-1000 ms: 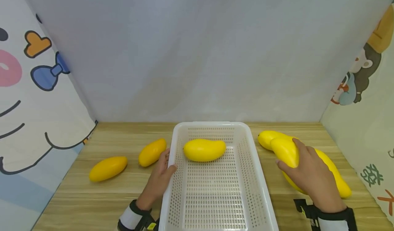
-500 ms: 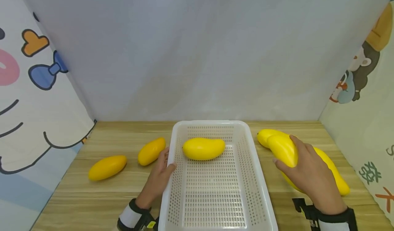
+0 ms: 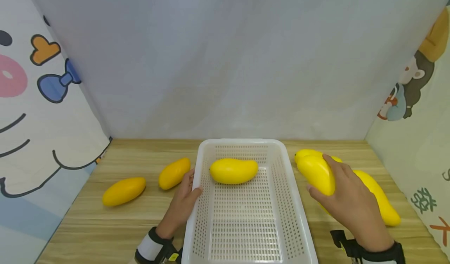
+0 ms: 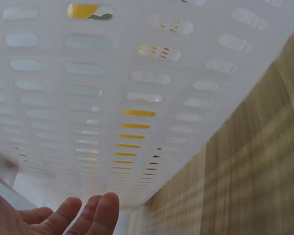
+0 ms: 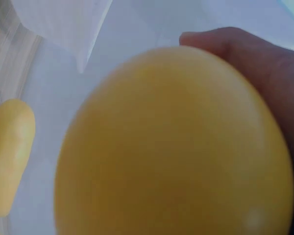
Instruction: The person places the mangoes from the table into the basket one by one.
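Observation:
My left hand [image 3: 181, 202] grips the left rim of a white perforated plastic basket [image 3: 297, 201], thumb over the edge and fingers outside. In the left wrist view the fingertips [image 4: 105, 215] lie near the basket's slotted wall [image 4: 103, 122]. One yellow mango [image 3: 233, 171] lies at the far end inside the basket. To the right, my right hand [image 3: 353, 201] holds another mango [image 3: 316, 173] between thumb and fingers; it fills much of the right wrist view. Behind it lies a mango [image 3: 306, 153], partly covered, and right of the hand another mango [image 3: 377, 197].
Two orange-yellow mangoes, one nearer [image 3: 174, 173] and one farther left [image 3: 124, 191], lie on the wood-grain table [image 3: 105, 232] left of the basket. A plain pale backdrop [image 3: 239, 61] rises behind, with cartoon-printed panels at left [image 3: 52, 135] and right [image 3: 408, 150].
My right hand has shifted left with the mango, opening a gap from the rightmost mango. The left hand stays on the basket rim.

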Tool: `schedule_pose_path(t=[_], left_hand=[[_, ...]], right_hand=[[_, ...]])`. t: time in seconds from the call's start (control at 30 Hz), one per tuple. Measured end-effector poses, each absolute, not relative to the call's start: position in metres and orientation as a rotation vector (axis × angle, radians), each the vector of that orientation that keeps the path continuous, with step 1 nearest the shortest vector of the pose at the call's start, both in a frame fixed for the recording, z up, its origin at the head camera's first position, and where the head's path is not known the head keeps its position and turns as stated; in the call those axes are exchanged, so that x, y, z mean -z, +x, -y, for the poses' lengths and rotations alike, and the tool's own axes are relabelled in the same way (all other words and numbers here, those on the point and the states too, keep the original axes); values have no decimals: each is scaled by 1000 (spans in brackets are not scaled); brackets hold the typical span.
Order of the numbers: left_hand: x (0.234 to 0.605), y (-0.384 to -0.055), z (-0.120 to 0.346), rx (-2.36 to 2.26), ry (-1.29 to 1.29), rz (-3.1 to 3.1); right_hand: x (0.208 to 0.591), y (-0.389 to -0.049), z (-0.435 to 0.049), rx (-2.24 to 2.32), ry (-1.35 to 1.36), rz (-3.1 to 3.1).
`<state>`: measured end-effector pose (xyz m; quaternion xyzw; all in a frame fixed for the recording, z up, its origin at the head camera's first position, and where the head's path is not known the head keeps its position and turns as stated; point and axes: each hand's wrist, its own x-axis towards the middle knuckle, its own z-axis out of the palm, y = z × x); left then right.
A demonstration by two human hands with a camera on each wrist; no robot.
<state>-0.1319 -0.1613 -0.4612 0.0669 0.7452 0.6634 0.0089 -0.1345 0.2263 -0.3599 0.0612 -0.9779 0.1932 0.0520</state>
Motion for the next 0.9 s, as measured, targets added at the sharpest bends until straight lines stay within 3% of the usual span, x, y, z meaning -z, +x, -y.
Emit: schedule_pose_path(t=[0.9], left_hand=[[461,-132,161,-2065,208,-2328]], right_hand=[[359,-120,-189,-575,403,2788]])
